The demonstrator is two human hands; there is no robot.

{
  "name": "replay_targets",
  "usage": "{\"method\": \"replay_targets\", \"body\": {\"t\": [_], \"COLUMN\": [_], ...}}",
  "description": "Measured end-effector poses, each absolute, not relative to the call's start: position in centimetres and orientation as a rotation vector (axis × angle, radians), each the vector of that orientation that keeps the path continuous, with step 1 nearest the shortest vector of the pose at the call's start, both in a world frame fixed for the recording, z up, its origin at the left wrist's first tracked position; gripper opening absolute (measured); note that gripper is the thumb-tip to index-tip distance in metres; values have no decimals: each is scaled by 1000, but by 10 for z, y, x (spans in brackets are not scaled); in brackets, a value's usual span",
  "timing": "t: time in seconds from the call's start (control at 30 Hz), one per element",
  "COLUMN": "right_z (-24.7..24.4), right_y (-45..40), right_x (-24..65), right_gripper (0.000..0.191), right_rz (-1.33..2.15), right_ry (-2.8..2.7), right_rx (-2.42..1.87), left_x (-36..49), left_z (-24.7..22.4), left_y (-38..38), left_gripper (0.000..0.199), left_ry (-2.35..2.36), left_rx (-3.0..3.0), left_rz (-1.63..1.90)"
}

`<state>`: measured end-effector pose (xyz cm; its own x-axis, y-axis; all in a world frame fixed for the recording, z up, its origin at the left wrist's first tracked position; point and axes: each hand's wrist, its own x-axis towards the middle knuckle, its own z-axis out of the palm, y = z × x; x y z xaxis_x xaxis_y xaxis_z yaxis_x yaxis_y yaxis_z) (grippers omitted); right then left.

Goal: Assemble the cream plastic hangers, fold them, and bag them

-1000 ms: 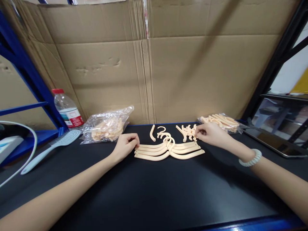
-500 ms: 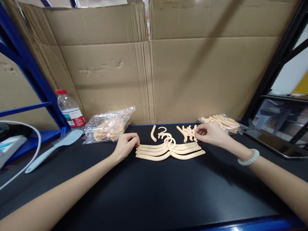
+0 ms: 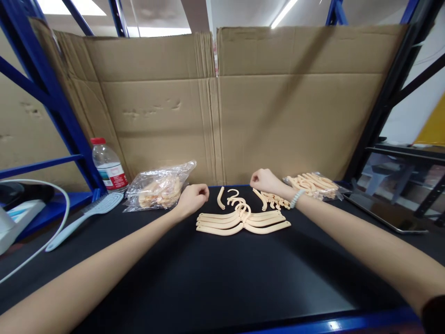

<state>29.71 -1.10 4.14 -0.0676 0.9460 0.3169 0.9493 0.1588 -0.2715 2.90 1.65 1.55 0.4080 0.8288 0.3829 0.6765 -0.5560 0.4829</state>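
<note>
1. Right in the middle of my view, the cream hanger pieces [image 3: 264,228] lie on the black counter [image 3: 222,278], curved arms fanned out left and right, hooks bunched at the centre.
2. Just behind them, a loose hook [image 3: 233,191] lies beyond the bunched ones, with a single curved piece [image 3: 220,198] to its left.
3. Over to the right, another curved piece [image 3: 260,200] sits beside a heap of small pieces [image 3: 276,201].
4. Here's my left hand [image 3: 193,199], near the left ends of the hanger arms, fingers curled in and pressed together; nothing shows in it.
5. And my right hand [image 3: 266,181], above the right curved piece, fingers curled closed; I can't tell whether something small is tucked inside. A pale bracelet [image 3: 297,198] rings that wrist.
6. Out beyond the hands, one clear bag of pieces [image 3: 160,190] on the left, another bag [image 3: 314,184] on the right.
7. Far left, a red-capped bottle [image 3: 110,171] stands behind a pale blue brush [image 3: 100,205].
8. Cardboard [image 3: 295,116] walls off the back.
</note>
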Motion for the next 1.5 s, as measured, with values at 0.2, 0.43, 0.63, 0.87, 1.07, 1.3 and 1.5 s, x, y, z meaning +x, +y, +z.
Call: {"method": "replay_targets", "body": {"t": [0.2, 0.43, 0.63, 0.87, 1.07, 1.3, 1.5], "right_z": [41, 29, 32, 53, 45, 10, 4], "right_y": [26, 49, 55, 12, -71, -119, -131], "right_x": [248, 224, 232, 255, 269, 263, 262], "right_gripper": [28, 32, 32, 21, 15, 17, 28], "right_rz": [226, 574, 868, 1127, 1356, 1560, 1473], "right_ry": [-2076, -1872, -1593, -1338, -1252, -1077, -1167], "right_rx": [-2039, -2126, -1908, -1381, -1133, -929, -902], "left_x": [65, 81, 74, 59, 54, 63, 65], "left_z": [20, 13, 13, 26, 18, 0, -7], "left_y": [35, 45, 52, 26, -48, -101, -105], "left_gripper": [25, 31, 31, 20, 15, 29, 40], "left_ry": [1653, 1757, 1705, 1487, 1121, 697, 709], "left_rx": [2430, 2396, 2334, 2155, 1940, 1518, 1454], "left_rz": [565, 337, 481, 846, 914, 990, 1108]}}
